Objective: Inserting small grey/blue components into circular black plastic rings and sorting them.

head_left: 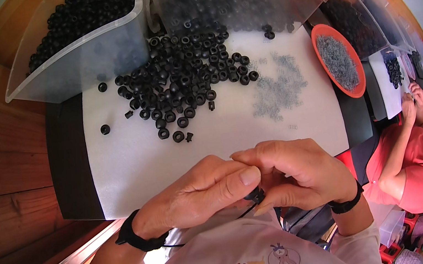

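Close to my body, over the near edge of the white work surface, both my hands meet at the fingertips. Between them shows part of a small black plastic piece (pixel 256 196), probably a cord-lock part; fingers cover most of it. My left hand (pixel 197 195) is closed, its thumb pressed down beside the piece. My right hand (pixel 302 172) pinches from the other side with thumb and curled fingers. Ahead lies a pile of black, rounded, hollow plastic pieces (pixel 174 76). Right of the pile are scattered tiny grey springs (pixel 279 87).
Two clear bins, one at the far left (pixel 83 67) and one at the far middle (pixel 240 1), hold more black pieces. An orange bowl (pixel 322 66) of grey springs stands at the right. Beyond it, a person in a red shirt (pixel 411 171) works at the same row.
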`<control>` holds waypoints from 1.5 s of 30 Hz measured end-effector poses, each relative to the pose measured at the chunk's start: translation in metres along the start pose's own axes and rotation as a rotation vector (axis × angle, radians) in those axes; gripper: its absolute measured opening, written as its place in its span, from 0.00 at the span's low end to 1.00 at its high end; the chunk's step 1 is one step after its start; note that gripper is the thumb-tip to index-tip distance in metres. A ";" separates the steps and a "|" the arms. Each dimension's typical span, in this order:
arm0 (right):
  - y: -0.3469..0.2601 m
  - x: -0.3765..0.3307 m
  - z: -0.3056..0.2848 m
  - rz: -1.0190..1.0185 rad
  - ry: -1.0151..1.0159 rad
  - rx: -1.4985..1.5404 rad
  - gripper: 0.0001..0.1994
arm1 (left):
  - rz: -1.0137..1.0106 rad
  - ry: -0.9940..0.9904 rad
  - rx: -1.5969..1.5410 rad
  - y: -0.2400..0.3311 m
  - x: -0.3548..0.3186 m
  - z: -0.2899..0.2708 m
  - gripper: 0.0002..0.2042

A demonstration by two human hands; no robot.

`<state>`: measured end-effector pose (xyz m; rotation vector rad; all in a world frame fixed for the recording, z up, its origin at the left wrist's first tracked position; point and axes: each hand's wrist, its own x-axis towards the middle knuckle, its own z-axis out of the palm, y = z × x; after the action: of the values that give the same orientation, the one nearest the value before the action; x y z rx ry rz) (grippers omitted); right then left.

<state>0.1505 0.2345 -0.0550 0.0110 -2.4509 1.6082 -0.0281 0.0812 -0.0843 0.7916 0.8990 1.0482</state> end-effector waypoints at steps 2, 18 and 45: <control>0.002 -0.003 0.002 0.007 -0.010 0.059 0.31 | -0.023 0.004 -0.012 0.001 0.001 0.001 0.26; 0.003 0.003 0.015 -0.002 0.055 0.166 0.26 | 0.008 0.110 -0.004 0.008 -0.008 0.017 0.27; 0.000 0.026 0.037 -0.226 0.268 -0.513 0.13 | -0.079 0.413 -0.476 0.000 -0.001 0.016 0.30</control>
<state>0.1186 0.2037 -0.0643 -0.0071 -2.4647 0.8043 -0.0139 0.0786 -0.0768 0.1400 0.9615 1.3138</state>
